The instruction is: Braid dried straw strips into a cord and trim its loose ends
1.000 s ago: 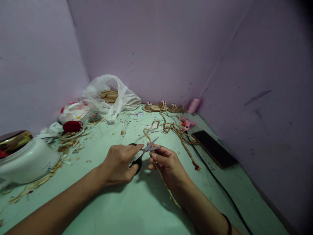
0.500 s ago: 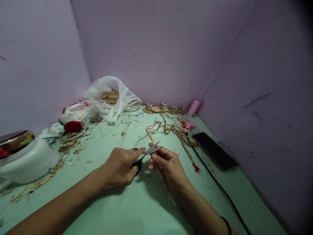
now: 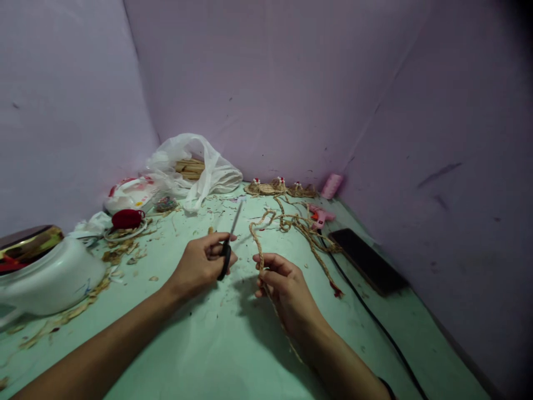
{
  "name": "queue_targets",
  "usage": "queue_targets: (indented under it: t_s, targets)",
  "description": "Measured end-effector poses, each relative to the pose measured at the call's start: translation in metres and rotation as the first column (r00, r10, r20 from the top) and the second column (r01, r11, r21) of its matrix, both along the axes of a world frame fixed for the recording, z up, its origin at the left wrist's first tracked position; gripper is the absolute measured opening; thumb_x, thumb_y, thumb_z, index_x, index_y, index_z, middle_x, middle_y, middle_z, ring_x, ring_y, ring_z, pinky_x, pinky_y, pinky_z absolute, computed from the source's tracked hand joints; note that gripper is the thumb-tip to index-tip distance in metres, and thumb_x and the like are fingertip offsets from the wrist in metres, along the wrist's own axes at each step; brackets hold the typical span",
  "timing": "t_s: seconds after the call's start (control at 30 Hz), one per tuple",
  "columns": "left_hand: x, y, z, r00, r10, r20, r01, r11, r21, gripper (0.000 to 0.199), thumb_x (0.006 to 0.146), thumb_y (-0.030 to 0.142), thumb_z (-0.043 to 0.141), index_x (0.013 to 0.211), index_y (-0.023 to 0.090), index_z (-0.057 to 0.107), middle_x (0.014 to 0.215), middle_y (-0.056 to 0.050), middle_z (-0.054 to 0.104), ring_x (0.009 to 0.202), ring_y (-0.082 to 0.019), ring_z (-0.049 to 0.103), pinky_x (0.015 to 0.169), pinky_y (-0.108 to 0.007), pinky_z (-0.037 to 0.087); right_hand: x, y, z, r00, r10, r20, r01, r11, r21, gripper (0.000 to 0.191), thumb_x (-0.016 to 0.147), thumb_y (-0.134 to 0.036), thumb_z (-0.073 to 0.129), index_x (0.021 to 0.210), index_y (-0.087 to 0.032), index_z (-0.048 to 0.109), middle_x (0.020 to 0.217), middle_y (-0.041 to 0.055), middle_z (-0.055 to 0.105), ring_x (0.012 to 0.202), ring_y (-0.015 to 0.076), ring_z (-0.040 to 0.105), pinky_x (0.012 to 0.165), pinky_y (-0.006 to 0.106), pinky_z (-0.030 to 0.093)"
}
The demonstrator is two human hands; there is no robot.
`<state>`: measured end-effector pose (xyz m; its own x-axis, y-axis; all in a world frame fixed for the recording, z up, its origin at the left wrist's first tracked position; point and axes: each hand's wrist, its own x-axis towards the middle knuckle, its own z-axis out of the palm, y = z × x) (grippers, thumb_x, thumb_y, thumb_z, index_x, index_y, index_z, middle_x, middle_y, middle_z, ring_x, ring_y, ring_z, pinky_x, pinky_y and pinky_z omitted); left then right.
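Note:
My left hand (image 3: 204, 260) is closed on black-handled scissors (image 3: 226, 258), their blades together and pointing away from me. Between the thumb and fingers of my right hand (image 3: 287, 286) is a braided straw-coloured cord (image 3: 257, 243). One end of that cord trails down along my right wrist; the rest runs forward over the table to a loose tangle of braid (image 3: 300, 223). The scissors are apart from the cord, a hand's width to its left.
A pink glue gun (image 3: 320, 215) with a black cable and a dark phone (image 3: 368, 261) lie at right. Along the back are woven pieces (image 3: 270, 189), a pink spool (image 3: 331, 186) and a white plastic bag (image 3: 219, 172). A white pot (image 3: 62, 278) stands left among straw scraps.
My left hand has drawn the scissors back to the left, away from the cord, and their blades have come together and turned upward. My right hand keeps its pinch on the cord.

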<state>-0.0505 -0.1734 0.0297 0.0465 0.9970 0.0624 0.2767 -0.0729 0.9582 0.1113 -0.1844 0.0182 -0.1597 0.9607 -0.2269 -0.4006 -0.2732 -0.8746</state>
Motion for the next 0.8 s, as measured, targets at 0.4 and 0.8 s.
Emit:
queue_targets:
  t_s: [0.4, 0.8]
  targets:
    - [0.012, 0.024, -0.016, 0.889, 0.093, 0.449, 0.123, 0.894, -0.43, 0.032, 0.058, 0.023, 0.065, 0.084, 0.013, 0.05, 0.064, -0.003, 0.062, 0.044, -0.008, 0.052, 0.035, -0.015, 0.021, -0.011, -0.01, -0.019, 0.948, 0.287, 0.14, -0.291, 0.957, 0.003, 0.017, 0.045, -0.009, 0.041, 0.051, -0.015, 0.056, 0.04, -0.0042, 0.046, 0.037, 0.0074, 0.039, 0.04, 0.02, 0.029]
    - [0.025, 0.015, -0.007, 0.888, 0.209, 0.41, -0.137, 0.971, -0.198, 0.044, 0.047, 0.022, 0.07, 0.086, 0.016, 0.049, 0.049, 0.007, 0.051, 0.041, -0.008, 0.046, 0.039, -0.018, 0.03, -0.007, -0.006, -0.015, 0.957, 0.269, 0.112, -0.275, 0.96, 0.044, 0.018, 0.06, -0.018, 0.057, 0.073, -0.012, 0.067, 0.058, 0.0014, 0.056, 0.05, 0.0084, 0.043, 0.048, 0.021, 0.032]
